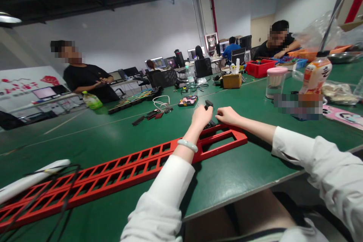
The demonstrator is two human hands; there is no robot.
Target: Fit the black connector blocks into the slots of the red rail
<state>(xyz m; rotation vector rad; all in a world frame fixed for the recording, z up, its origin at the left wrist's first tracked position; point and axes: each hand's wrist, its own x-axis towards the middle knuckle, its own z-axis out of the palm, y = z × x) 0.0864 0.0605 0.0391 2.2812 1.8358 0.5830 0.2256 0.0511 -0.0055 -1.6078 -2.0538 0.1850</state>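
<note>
Black piece (209,103) pinched in left fingers (209,112).

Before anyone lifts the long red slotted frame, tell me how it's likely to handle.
The red frame will probably stay stiff: its rails look straight along their visible length. It may be light for its size, since rows of openings run through it. Being long and narrow, it could swing or dip if raised from one end.
</note>
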